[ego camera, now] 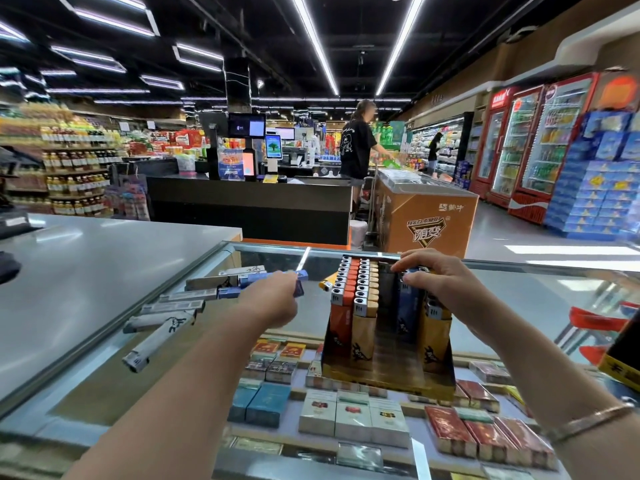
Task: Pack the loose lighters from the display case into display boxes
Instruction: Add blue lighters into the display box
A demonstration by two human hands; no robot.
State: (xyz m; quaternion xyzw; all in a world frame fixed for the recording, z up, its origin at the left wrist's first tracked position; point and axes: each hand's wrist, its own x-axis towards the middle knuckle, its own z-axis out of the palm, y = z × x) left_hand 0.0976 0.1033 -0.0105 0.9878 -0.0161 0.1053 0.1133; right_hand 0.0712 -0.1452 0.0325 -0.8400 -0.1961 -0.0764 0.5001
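A dark display box [388,367] stands on the glass display case [519,292]. It holds rows of upright orange, tan, blue and yellow lighters [356,289]. My right hand [440,282] rests on top of the blue and yellow rows, fingers curled over the lighter heads. My left hand [273,299] grips a blue lighter [299,280] just left of the box. Several loose white and blue lighters [162,320] lie in a fan on the glass at the left. One yellow lighter [327,282] lies behind the box.
Cigarette packs [349,420] fill the case under the glass. A grey counter [86,271] adjoins at the left. Beyond stand a black checkout desk [249,206], an orange freezer chest [426,216], a person at the checkout, and drink fridges at the right.
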